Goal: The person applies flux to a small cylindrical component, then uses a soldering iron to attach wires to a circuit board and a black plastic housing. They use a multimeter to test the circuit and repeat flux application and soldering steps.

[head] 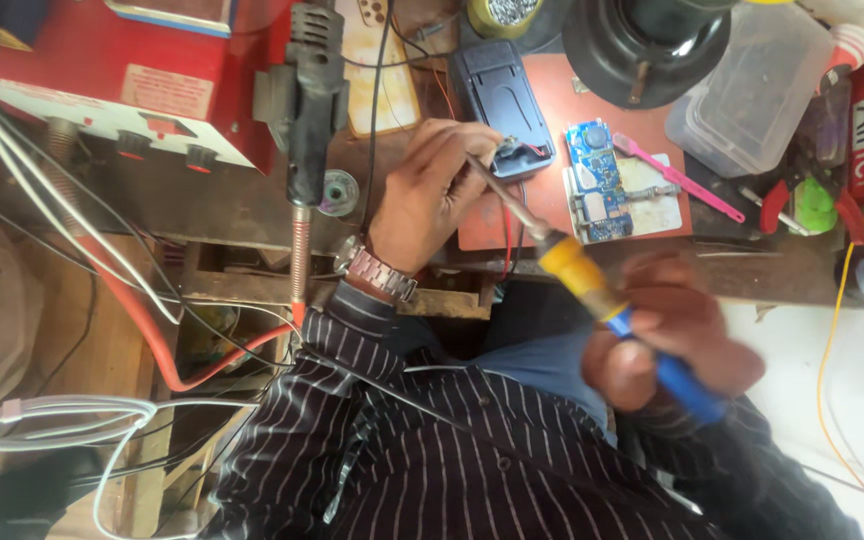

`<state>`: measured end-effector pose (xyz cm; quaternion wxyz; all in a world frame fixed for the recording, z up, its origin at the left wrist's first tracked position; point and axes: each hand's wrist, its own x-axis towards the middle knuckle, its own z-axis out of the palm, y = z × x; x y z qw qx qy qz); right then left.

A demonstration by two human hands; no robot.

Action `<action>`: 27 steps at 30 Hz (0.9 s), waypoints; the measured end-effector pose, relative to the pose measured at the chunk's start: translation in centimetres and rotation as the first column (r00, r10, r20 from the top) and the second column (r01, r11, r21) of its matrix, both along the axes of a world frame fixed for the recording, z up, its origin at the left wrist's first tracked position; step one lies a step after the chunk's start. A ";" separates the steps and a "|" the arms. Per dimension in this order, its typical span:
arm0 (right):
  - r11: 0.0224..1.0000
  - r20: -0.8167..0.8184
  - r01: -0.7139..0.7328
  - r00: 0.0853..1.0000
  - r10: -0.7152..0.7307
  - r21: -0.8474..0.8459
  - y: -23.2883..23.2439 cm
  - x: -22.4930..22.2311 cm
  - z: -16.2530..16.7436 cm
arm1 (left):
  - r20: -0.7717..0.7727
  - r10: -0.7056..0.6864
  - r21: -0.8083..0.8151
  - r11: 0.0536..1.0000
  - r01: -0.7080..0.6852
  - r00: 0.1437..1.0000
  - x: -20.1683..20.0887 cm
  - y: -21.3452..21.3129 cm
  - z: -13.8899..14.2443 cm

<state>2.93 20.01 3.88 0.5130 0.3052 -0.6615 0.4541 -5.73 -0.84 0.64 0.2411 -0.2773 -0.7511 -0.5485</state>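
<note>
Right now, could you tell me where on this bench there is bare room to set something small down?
The red mat is bare between the black case and the blue circuit board; the left hand reaches nearby. The right hand holds the soldering iron. It is crowded around the plastic tub and pink tweezers.

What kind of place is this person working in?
Most likely a small electronics repair bench. The right hand holds a soldering iron, a bare blue circuit board lies on the red mat, and the left hand works at a small dark device amid loose wires.
</note>
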 end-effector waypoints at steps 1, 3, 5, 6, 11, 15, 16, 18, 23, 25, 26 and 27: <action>0.999 0.071 0.044 0.996 -0.045 0.019 1.3 0.6 -0.6 | -0.003 -0.002 0.004 1.000 0.002 1.000 0.0 0.0 0.0; 0.988 0.118 0.141 0.984 -0.133 -0.058 3.2 0.3 -1.7 | -0.013 0.019 0.001 1.000 -0.019 1.000 0.1 0.2 0.1; 0.972 0.259 0.168 0.958 -0.122 -0.165 4.3 1.1 -2.2 | -0.017 0.029 -0.003 1.000 -0.029 0.999 0.1 0.3 0.2; 0.959 0.367 0.153 0.928 -0.057 -0.239 4.5 1.7 -2.3 | -0.014 0.031 -0.005 1.000 -0.031 0.999 0.1 0.4 0.3; 0.888 0.537 -0.025 0.789 0.299 -0.458 5.4 2.1 -2.2 | -0.006 0.026 -0.028 0.999 -0.026 1.000 0.2 0.5 0.5; 0.817 0.609 -0.076 0.628 0.484 -0.571 6.7 1.3 -2.0 | 0.003 0.033 -0.021 0.999 -0.032 0.999 0.1 0.7 0.4; 0.779 0.620 -0.068 0.564 0.546 -0.624 7.1 1.0 -2.0 | 0.011 0.031 -0.017 0.999 -0.030 0.999 0.1 0.7 0.3; 0.789 0.626 -0.069 0.568 0.535 -0.611 7.5 0.2 -2.3 | 0.018 0.036 -0.022 0.999 -0.036 0.999 0.1 0.7 0.2; 0.876 0.673 0.002 0.641 0.369 -0.482 7.9 -0.5 -3.0 | 0.029 0.035 -0.038 0.999 -0.034 0.999 0.0 0.8 0.1; 0.879 0.679 0.014 0.641 0.358 -0.476 7.9 -0.7 -3.1 | 0.031 0.035 -0.040 0.999 -0.034 0.999 0.0 0.8 0.0; 0.881 0.683 0.018 0.639 0.354 -0.473 7.8 -0.8 -3.1 | 0.032 0.033 -0.043 0.999 -0.031 0.999 0.0 0.8 0.0; 0.883 0.688 0.017 0.634 0.354 -0.469 7.8 -1.0 -3.2 | 0.030 0.031 -0.045 0.999 -0.029 0.999 0.0 0.8 0.0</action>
